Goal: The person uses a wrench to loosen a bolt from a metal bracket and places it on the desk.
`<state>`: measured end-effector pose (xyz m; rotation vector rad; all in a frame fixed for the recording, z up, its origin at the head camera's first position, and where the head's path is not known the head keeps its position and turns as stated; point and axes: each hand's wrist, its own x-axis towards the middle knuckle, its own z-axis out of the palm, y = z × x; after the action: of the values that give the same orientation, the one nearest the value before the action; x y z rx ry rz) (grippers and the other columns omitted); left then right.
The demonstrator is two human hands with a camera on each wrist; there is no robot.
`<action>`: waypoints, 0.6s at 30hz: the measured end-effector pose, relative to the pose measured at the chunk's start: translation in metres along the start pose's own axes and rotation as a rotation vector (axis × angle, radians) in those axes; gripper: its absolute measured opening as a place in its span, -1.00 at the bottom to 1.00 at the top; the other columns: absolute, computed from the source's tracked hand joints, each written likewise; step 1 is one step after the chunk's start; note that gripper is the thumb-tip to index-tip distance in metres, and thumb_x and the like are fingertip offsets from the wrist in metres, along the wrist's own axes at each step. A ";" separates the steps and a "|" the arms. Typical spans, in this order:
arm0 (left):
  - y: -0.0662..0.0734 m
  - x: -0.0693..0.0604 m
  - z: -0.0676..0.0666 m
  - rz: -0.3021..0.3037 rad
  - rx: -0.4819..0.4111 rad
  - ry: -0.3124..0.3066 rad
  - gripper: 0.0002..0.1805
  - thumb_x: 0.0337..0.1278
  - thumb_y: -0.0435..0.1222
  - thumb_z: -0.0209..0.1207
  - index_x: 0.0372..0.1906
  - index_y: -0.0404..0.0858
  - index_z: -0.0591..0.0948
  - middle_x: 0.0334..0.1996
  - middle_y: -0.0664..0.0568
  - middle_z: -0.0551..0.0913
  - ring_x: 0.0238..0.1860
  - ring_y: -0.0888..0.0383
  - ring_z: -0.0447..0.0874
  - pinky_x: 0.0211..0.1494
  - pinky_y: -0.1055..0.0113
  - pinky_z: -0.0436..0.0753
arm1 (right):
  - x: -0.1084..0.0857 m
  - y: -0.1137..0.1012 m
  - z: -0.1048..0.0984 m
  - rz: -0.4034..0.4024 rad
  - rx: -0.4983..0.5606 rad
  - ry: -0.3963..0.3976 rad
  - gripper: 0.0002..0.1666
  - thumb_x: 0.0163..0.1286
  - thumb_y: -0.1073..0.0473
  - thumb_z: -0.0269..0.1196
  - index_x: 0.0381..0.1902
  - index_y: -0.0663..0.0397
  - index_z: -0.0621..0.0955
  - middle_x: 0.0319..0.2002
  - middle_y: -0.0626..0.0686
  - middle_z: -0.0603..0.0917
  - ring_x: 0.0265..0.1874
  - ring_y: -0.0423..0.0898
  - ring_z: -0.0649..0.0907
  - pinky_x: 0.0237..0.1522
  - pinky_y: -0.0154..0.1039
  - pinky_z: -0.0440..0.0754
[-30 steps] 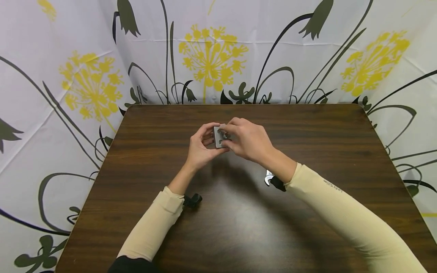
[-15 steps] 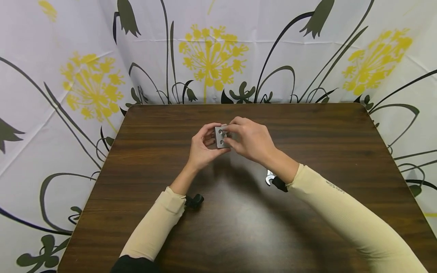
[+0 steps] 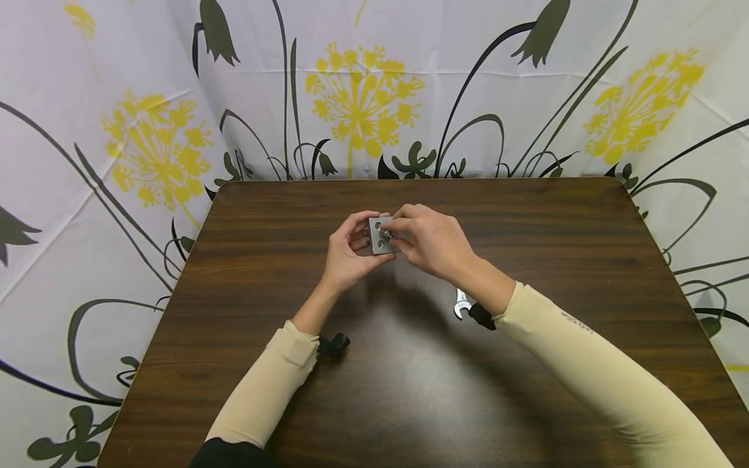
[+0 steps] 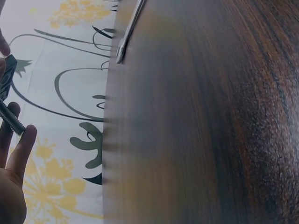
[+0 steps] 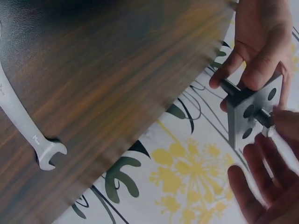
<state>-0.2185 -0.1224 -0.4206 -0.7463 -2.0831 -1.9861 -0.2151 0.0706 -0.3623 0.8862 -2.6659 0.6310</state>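
Observation:
A small grey metal plate with several round holes [image 3: 375, 245] is held above the table. My left hand [image 3: 345, 259] grips its edges between fingers and thumb. A threaded bolt [image 5: 264, 117] passes through the plate, and a dark rod end [image 5: 228, 86] stands out behind it. My right hand [image 3: 434, 242] pinches the bolt's near end in front of the plate; whether a nut sits there is hidden by the fingers. In the left wrist view the bolt's thread [image 4: 11, 119] shows beside the plate [image 4: 6, 79], near a fingertip.
An open-end wrench [image 5: 29, 122] lies on the dark wood table [image 3: 263, 260], partly under the right wrist in the head view. A black wrist camera [image 3: 333, 346] sits at the left cuff. Behind the table hangs a flower-print cloth [image 3: 251, 84].
The right fingers have shifted slightly on the bolt, uncovering more of the plate's face and holes. The left hand and plate have barely moved.

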 end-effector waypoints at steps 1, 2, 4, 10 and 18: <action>0.000 0.000 0.001 0.000 0.001 0.001 -0.24 -0.36 -0.64 0.50 0.15 -0.46 0.48 0.06 -0.20 0.65 -0.01 -0.01 0.68 -0.04 -0.04 0.65 | 0.000 0.000 0.000 0.021 0.003 0.008 -0.66 0.29 0.02 0.37 0.01 -0.09 0.73 -0.20 -0.10 0.68 -0.37 -0.16 0.60 -0.46 -0.19 0.58; 0.000 0.001 0.001 0.001 -0.003 -0.001 -0.24 -0.36 -0.64 0.50 0.15 -0.46 0.48 0.06 -0.20 0.65 -0.01 -0.02 0.68 -0.04 -0.06 0.65 | 0.000 0.000 0.000 0.049 0.002 0.013 -0.66 0.31 -0.04 0.36 0.00 -0.09 0.73 -0.22 -0.11 0.68 -0.40 -0.17 0.60 -0.49 -0.19 0.56; 0.000 0.001 0.002 0.006 -0.008 -0.005 -0.24 -0.37 -0.64 0.50 0.14 -0.46 0.48 0.07 -0.20 0.65 0.00 -0.03 0.67 -0.04 -0.08 0.64 | 0.000 0.000 -0.001 0.106 0.003 0.010 -0.61 0.32 -0.14 0.32 -0.02 -0.08 0.74 -0.30 -0.13 0.70 -0.49 -0.19 0.58 -0.55 -0.20 0.52; 0.000 0.001 0.002 0.007 -0.016 -0.012 -0.24 -0.36 -0.64 0.50 0.15 -0.45 0.48 0.11 -0.21 0.63 0.03 -0.04 0.66 -0.04 -0.10 0.64 | 0.001 -0.002 -0.003 0.064 0.016 -0.045 -0.72 0.30 0.05 0.37 -0.03 -0.09 0.75 -0.27 -0.12 0.68 -0.42 -0.17 0.59 -0.47 -0.18 0.56; 0.002 0.000 0.002 0.007 -0.015 -0.009 -0.24 -0.34 -0.64 0.49 0.15 -0.45 0.48 0.07 -0.17 0.65 0.02 -0.04 0.66 -0.04 -0.13 0.63 | 0.001 -0.005 -0.003 0.114 -0.008 -0.010 -0.63 0.32 -0.12 0.32 -0.03 -0.08 0.74 -0.30 -0.13 0.71 -0.49 -0.19 0.60 -0.54 -0.19 0.53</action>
<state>-0.2174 -0.1202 -0.4194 -0.7653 -2.0698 -2.0012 -0.2127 0.0677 -0.3577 0.7410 -2.7416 0.6428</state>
